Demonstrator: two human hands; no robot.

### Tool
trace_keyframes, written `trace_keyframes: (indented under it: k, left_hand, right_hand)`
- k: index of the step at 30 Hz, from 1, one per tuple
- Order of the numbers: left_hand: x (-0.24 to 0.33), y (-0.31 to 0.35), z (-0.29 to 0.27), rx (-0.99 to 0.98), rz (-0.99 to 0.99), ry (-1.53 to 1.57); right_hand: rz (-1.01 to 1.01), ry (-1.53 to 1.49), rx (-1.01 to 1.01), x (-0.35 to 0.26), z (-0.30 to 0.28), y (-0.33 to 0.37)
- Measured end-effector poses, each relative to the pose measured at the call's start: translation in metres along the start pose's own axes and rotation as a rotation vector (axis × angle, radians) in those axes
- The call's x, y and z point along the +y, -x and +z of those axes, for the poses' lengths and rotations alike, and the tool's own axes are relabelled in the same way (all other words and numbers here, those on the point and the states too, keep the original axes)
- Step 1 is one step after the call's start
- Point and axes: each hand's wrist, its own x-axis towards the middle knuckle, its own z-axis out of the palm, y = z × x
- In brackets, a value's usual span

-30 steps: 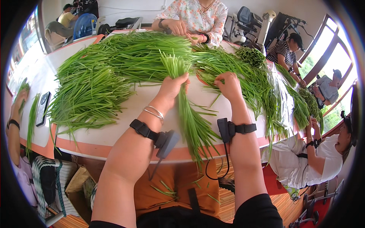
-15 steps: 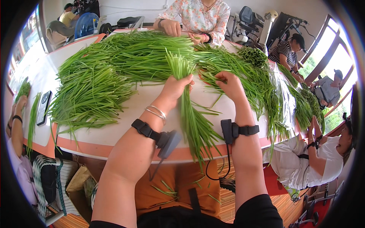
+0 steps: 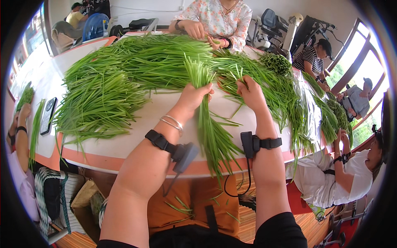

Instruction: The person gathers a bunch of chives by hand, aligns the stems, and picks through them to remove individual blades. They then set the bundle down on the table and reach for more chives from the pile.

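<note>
My left hand (image 3: 196, 96) is closed around a thick bunch of garlic chives (image 3: 213, 132). Pale cut ends stick up above the fist, and the green leaves hang down over the table's near edge. To its right, my right hand (image 3: 250, 91) pinches a few loose chive stalks, whose pale tips rise above the fingers. Beyond both hands lies a large heap of chives (image 3: 161, 58) across the table. Another pile (image 3: 99, 101) spreads out on the left, and more chives (image 3: 264, 82) lie on the right.
The white table (image 3: 169, 120) has an orange rim. A phone (image 3: 48, 115) lies at its left, and clear plastic (image 3: 308, 103) at the right. A person in a floral shirt (image 3: 221, 20) handles chives opposite; other people sit left and right. Chive scraps (image 3: 182, 206) rest on my lap.
My right hand now has a few stalks standing up from its fingers, where none showed above them before. The left hand with its bunch has shifted slightly right.
</note>
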Motion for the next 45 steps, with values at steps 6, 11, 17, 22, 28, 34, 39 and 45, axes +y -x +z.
trace_keyframes:
  k: [6,11,17,22,28,34,39,45]
  left_hand:
    - [0.0,0.0,0.001,-0.033,0.022,-0.01]
    - [0.005,0.003,0.003,-0.077,0.033,-0.07]
    - [-0.002,-0.001,0.001,-0.086,0.078,-0.034]
    - [0.008,-0.004,0.006,-0.017,0.162,0.367]
    - [0.008,-0.004,-0.01,0.128,0.009,0.337]
    - [0.005,-0.003,-0.004,0.166,-0.027,0.227]
    - [0.002,-0.004,-0.004,0.184,-0.037,0.127]
    - [0.0,-0.005,-0.009,0.106,-0.042,0.045]
  right_hand:
    - [-0.022,-0.272,-0.098,-0.017,0.006,0.001]
    - [-0.1,-0.405,-0.259,-0.031,0.014,0.005]
    - [-0.109,-0.207,-0.469,-0.046,0.018,0.011]
    - [0.015,0.186,0.075,0.004,0.006,0.002]
    - [0.329,-0.241,0.676,0.072,-0.029,-0.01]
    - [0.161,-0.175,0.675,0.05,-0.022,-0.005]
    - [0.122,0.041,0.053,0.029,-0.022,-0.001]
    - [0.164,0.362,-0.24,0.016,-0.008,0.001]
